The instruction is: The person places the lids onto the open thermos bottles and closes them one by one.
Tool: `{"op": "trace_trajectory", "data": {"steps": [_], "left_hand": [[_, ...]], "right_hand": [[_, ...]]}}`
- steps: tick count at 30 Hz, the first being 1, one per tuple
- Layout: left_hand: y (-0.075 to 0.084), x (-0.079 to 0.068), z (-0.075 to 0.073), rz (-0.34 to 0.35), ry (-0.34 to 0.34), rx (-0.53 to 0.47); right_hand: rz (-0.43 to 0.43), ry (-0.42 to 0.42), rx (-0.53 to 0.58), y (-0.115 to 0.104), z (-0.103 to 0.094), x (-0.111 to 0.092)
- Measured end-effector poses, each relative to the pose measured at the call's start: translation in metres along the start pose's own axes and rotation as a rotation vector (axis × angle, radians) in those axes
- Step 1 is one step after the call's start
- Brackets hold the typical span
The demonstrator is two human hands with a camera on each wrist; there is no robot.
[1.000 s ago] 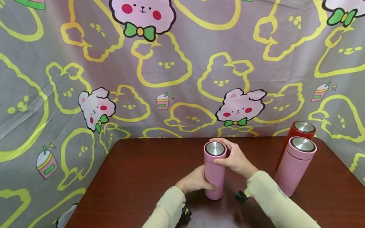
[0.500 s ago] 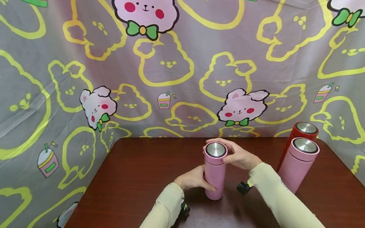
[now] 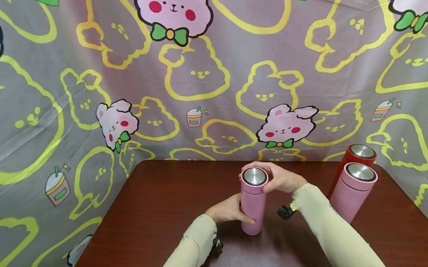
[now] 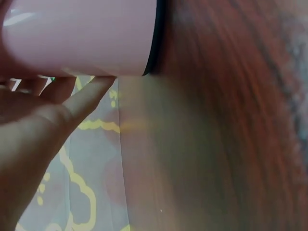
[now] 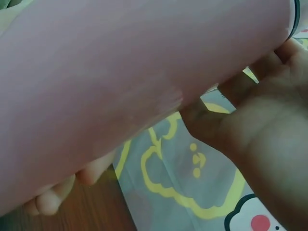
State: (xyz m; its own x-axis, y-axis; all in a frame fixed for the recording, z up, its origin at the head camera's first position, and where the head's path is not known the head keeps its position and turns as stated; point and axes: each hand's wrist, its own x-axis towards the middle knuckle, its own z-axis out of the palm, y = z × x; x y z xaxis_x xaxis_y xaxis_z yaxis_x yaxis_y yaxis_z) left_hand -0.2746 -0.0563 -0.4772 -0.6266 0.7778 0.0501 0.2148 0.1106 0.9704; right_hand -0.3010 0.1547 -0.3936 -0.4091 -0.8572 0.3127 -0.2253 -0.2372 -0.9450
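A pink thermos (image 3: 253,206) with a round steel disc on its lid stands nearly upright at mid-table. My left hand (image 3: 227,209) grips its lower body, thumb across the near side. Around the lid, from the far right side, curls my right hand (image 3: 283,177), its thumb near the seam below the lid. In the left wrist view the thermos (image 4: 82,38) shows its dark base edge close to the wood, fingers behind it. The right wrist view has the pink body (image 5: 96,86) across it, with left-hand fingertips (image 5: 96,168) poking out below.
A second pink thermos (image 3: 351,190) stands to the right, partly behind the right sleeve (image 3: 325,222). Right behind it is a red thermos (image 3: 362,151), mostly hidden. The brown table (image 3: 158,202) backs onto a patterned cloth (image 3: 203,108) at the rear and sides.
My right hand has turned around the lid, its thumb shifting from the front to the right side and its wrist swinging out right. The left hand keeps its grip on the body.
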Motion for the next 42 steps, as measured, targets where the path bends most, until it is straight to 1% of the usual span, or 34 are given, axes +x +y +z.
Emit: {"op": "trace_trajectory", "data": {"steps": [5,10,19,24,30,35,42], "left_hand": [[-0.001,0.000,0.003,0.015,0.022,0.020],[-0.001,0.000,0.005,0.022,0.059,0.044],[0.002,-0.002,0.006,0.014,0.122,0.134],[0.002,-0.002,0.007,0.010,0.144,0.151],[0.000,-0.001,0.008,0.024,0.164,0.168],[0.001,-0.002,0.009,0.025,0.146,0.143],[0.000,-0.003,0.009,0.000,0.096,0.031]], "right_hand": [[0.012,0.071,-0.087,-0.004,0.005,-0.005],[0.001,0.148,-0.124,-0.005,0.014,-0.009],[-0.043,0.297,-0.183,0.000,0.024,-0.012],[-0.068,0.378,-0.210,0.001,0.031,-0.012],[-0.055,0.474,-0.306,-0.001,0.039,-0.014],[-0.030,0.503,-0.346,-0.003,0.044,-0.015],[-0.009,0.477,-0.294,-0.002,0.045,-0.015]]}}
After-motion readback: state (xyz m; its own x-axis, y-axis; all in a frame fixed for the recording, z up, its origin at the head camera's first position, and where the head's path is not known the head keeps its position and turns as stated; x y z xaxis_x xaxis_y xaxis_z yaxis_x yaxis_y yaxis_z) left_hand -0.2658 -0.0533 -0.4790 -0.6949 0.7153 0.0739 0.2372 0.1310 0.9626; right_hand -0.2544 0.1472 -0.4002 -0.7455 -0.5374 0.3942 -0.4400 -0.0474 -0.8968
